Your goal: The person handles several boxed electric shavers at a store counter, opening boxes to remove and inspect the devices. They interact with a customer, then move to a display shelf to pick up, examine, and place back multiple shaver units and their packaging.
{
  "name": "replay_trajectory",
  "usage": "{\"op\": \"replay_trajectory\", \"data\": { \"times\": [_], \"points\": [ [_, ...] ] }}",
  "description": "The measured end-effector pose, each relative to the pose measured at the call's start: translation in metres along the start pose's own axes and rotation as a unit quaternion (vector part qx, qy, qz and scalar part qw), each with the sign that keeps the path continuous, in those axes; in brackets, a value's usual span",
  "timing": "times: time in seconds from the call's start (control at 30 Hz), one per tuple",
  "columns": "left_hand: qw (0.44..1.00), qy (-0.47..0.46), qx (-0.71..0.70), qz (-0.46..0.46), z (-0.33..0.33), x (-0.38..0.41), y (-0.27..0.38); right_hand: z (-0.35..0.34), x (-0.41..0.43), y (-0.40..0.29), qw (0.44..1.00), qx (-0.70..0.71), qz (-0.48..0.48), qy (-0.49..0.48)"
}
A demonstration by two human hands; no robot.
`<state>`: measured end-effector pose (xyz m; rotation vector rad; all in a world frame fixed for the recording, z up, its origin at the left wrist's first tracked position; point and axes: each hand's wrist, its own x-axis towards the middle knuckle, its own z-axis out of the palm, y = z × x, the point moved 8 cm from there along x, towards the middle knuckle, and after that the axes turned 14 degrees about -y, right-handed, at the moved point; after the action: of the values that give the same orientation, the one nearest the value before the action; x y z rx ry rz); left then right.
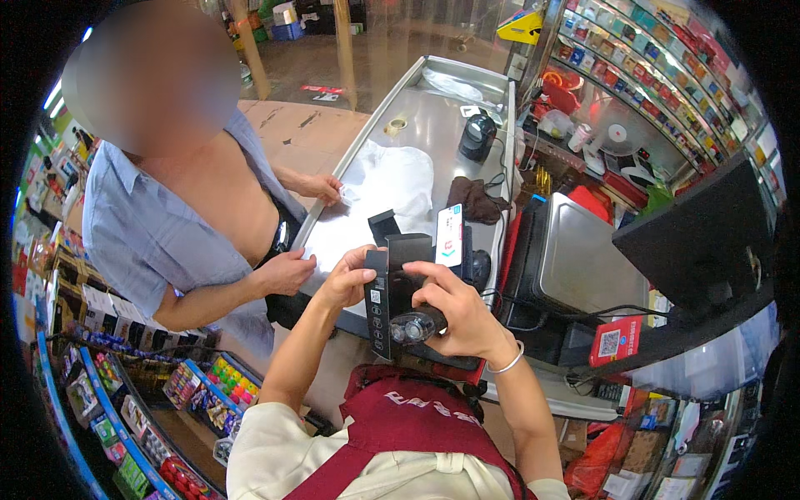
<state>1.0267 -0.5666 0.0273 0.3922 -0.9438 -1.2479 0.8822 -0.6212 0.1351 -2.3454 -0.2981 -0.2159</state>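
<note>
Upright in my left hand [347, 276] is a black cardboard box [377, 319] with its top flaps raised. Small icons and a printed code run down the box's side. My right hand [465, 312] grips a small black handheld device [414, 326] with two round, glassy heads, possibly an electric shaver. The right index finger reaches to the box's open top. Just beyond the box, a white plastic bag [400, 175] lies spread on the metal counter [431, 106]. A lit phone-like screen [449, 235] stands beyond my right hand.
Across the counter stands a person [181, 231], one hand [322, 187] at the bag's edge. On the right are a flat metal scale plate [590, 250], a monitor [694, 231] and a red code sign [615, 340]. A black scanner [477, 136] and brown cloth [476, 200] sit on the counter.
</note>
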Motion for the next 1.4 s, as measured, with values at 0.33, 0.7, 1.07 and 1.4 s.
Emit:
{"op": "replay_trajectory", "data": {
  "times": [0.33,0.7,1.07,1.4],
  "points": [
    [0.999,0.054,-0.002,-0.001,-0.006,0.000,-0.014,0.006,-0.023,0.021,0.993,0.115,0.005,0.026],
    [0.955,0.278,0.025,0.101,-0.056,-0.043,0.016,0.082,-0.110,0.037,0.942,0.318,0.084,0.061],
    [0.792,0.394,0.465,-0.015,-0.087,-0.039,0.002,0.133,-0.124,0.048,0.836,0.533,0.093,0.091],
    [0.634,0.314,0.703,-0.074,-0.068,-0.013,-0.033,0.138,-0.133,0.049,0.805,0.580,0.090,0.083]
  ]
}}
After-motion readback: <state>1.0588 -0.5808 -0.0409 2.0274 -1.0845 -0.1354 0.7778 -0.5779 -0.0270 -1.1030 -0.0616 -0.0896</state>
